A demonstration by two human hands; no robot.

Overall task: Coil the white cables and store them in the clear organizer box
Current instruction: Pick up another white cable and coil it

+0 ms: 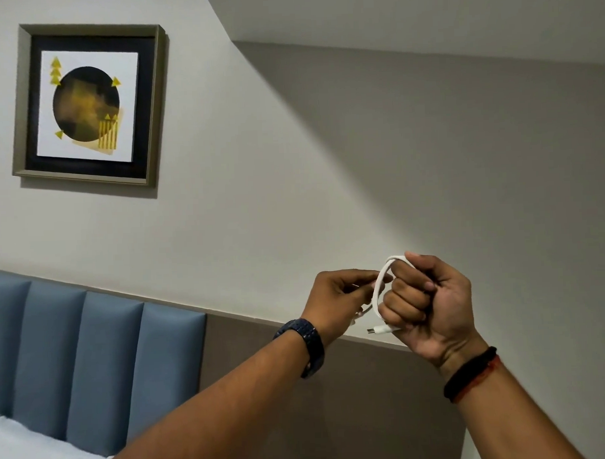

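Both hands are raised in front of the wall. My right hand (423, 304) is a closed fist gripping a white cable (378, 288), which loops out from the top of the fist and back under it. The cable's plug end (378, 329) sticks out to the left below the fingers. My left hand (341, 293) pinches the cable's loop at its left side, fingertips touching it. A further stretch of cable hangs behind the left palm, mostly hidden. The clear organizer box is not in view.
A blue padded headboard (93, 357) and a strip of white bedding (31, 451) lie at lower left. A framed picture (91, 106) hangs on the grey wall at upper left. A brown wall panel (351, 399) runs behind my forearms.
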